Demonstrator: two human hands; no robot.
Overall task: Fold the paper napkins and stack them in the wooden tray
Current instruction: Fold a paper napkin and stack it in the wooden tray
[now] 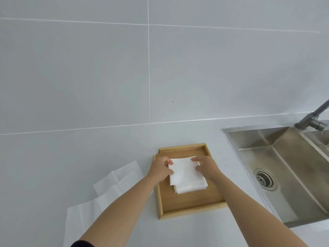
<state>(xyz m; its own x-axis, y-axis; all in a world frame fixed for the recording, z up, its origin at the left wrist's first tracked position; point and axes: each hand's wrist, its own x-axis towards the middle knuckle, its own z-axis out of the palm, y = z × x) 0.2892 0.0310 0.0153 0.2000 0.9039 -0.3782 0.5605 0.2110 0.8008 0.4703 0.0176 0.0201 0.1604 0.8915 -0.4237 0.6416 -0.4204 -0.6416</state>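
Both of my hands pinch one folded napkin [183,171] over the wooden tray [188,207]: my left hand [160,169] grips its left edge between thumb and fingers, and my right hand [207,166] grips its right edge the same way. Held flat and slightly skewed, the white square sits on or just above a small stack of folded napkins [191,188] that lies in the middle of the tray; I cannot tell whether it is already touching the stack. Lower layers of the stack show at the near and right sides, their edges not squared up with the top sheet.

On the pale countertop [53,166], the tray stands with its rim raised on all four sides and bare wood showing near and far of the stack. To its left, unfolded napkins [99,198] lie spread out in overlapping sheets, partly under my left forearm, which crosses above them with a dark sleeve at the bottom edge of the view. To the tray's right is a stainless steel sink [277,168] with a round drain [265,179], and a grey faucet [313,118] rises at its far corner. Behind it all stands a grey tiled wall [89,68].
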